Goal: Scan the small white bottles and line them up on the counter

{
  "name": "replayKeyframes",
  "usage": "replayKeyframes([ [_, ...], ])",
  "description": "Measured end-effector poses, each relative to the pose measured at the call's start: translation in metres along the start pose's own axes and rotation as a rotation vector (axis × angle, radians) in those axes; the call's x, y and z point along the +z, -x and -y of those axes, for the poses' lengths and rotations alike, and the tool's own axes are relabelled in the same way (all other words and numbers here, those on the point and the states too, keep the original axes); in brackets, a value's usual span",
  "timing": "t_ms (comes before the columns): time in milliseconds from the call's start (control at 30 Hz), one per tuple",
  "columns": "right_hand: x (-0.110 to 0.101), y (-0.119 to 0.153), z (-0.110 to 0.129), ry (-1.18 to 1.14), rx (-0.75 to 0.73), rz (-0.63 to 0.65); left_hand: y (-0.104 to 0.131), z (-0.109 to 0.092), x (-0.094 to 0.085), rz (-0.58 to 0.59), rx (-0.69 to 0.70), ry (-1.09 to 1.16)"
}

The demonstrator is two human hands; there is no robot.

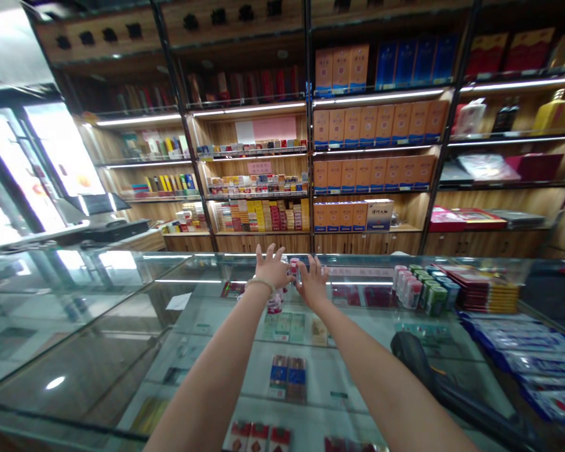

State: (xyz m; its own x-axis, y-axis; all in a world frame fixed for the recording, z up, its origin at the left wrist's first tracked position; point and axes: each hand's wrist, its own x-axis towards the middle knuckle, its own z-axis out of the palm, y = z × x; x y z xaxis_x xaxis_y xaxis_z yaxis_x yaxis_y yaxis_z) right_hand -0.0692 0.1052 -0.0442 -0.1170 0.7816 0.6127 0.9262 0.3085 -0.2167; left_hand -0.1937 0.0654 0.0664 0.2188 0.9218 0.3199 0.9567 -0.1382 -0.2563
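Both my arms reach forward over the glass counter. My left hand, with a pale bracelet at the wrist, is at the far part of the glass with its fingers spread. My right hand is just to its right, fingers also stretched out. Between the hands stands a small pink-and-white container. The fingertips are close against it; whether they grip it I cannot tell. More pink-and-white shapes show below my left hand, partly hidden by it; they may be reflections.
Small pink, green and blue tubs stand in rows at right, beside stacked red-and-gold packs. Nearer lie a black handheld scanner and blue-and-white packets. Cigarette packs lie under the glass. Stocked shelves line the back wall.
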Motion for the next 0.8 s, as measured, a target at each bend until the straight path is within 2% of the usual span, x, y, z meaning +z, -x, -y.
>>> replayKeyframes([
  [500, 0.01, 0.002, -0.006, 0.007, 0.037, 0.022, 0.005, 0.001, -0.006, 0.06, -0.015, 0.039],
  [633, 0.003, 0.005, -0.009, 0.034, 0.041, 0.092, 0.005, 0.0, -0.011, 0.099, -0.031, 0.035],
  [800, -0.019, 0.006, -0.016, 0.062, 0.049, 0.197, 0.008, -0.003, -0.02, 0.097, -0.065, 0.036],
])
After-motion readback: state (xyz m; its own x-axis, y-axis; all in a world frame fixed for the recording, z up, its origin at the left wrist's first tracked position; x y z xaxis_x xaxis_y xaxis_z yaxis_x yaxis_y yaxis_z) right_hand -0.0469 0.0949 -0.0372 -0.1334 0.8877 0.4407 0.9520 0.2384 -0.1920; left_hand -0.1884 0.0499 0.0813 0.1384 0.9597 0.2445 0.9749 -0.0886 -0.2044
